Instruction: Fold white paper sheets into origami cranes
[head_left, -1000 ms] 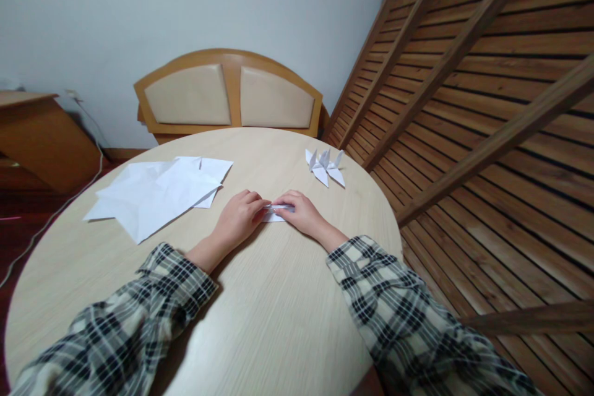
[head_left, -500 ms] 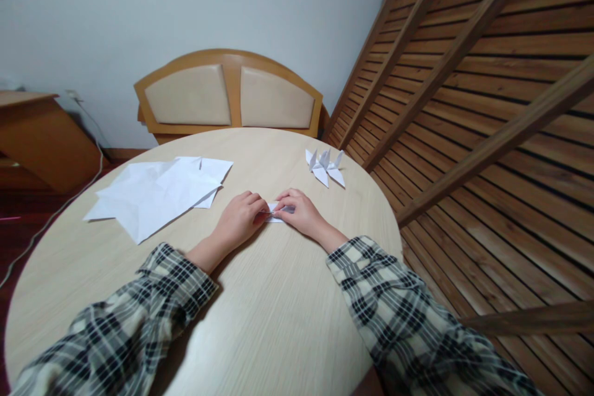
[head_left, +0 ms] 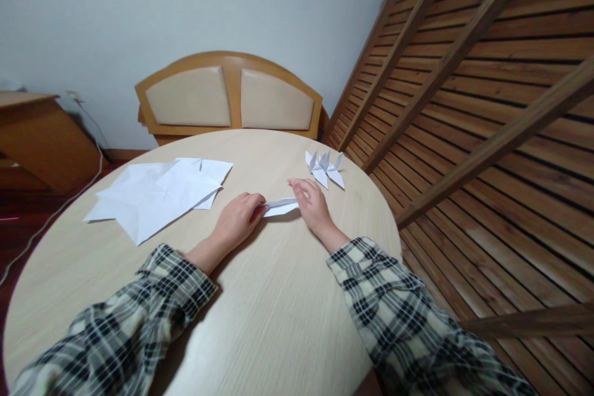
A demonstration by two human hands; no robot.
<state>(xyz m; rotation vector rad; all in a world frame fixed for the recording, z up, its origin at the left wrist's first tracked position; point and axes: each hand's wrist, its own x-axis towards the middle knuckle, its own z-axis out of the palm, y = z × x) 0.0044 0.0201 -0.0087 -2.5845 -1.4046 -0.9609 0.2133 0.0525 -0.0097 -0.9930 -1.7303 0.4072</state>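
A folded piece of white paper (head_left: pixel 281 206) is held between my two hands, slightly raised over the round table (head_left: pixel 273 297). My left hand (head_left: pixel 239 219) pinches its left end with thumb and fingers. At the other end, my right hand (head_left: pixel 313 207) has its fingers curled round the paper's right edge, covering that tip. Beyond my right hand stand folded paper cranes (head_left: pixel 325 168) with pointed wings, close together.
Loose creased white paper sheets (head_left: pixel 158 192) overlap on the table's left side. Behind the table is a wooden headboard (head_left: pixel 236 96) with cream panels. A slatted wooden frame (head_left: pixel 464 111) leans along the right. A cable (head_left: pixel 60 213) runs over the floor at left.
My right hand has moved right, away from my left hand. The folded paper between them now shows longer and is tilted up from the table.
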